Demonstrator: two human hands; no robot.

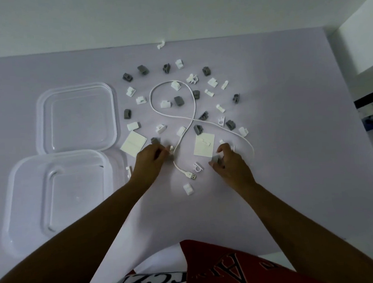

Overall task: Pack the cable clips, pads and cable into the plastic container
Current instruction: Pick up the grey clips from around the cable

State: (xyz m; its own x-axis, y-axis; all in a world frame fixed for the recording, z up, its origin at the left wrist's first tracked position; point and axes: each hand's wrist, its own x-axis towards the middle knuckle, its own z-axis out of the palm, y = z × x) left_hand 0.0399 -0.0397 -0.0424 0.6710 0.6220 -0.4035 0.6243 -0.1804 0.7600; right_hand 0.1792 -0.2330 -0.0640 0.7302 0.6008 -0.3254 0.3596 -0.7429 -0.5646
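A matte, pale lilac table [292, 133] is carrying everything. At its left side two clear, glossy plastic trays are lying flat, each a rounded square with a raised rim: the near tray [25, 198] and, just behind it, the far tray [42, 112]. Which one is the lid cannot be told. Both are holding nothing.

At the bottom edge a red and white shirt [213, 268] with dark lettering is showing.

The left hand [151, 159] is curling its fingers toward a white clip [171, 148] beside the cable; whether it is gripping that piece cannot be told. The right hand [229, 162] is pinching a grey clip [215, 159] between thumb and bent fingers.

Two flat, cream, square pads [133, 143] are lying apart, one just beyond each hand.

The cable [195, 109], thin, white and smooth, is forming one loop that is crossing itself, its USB plug lying between the hands.

Small moulded clips [179, 100], grey and white, blocky or ring-shaped, are lying scattered inside and around the loop, all outside the trays.
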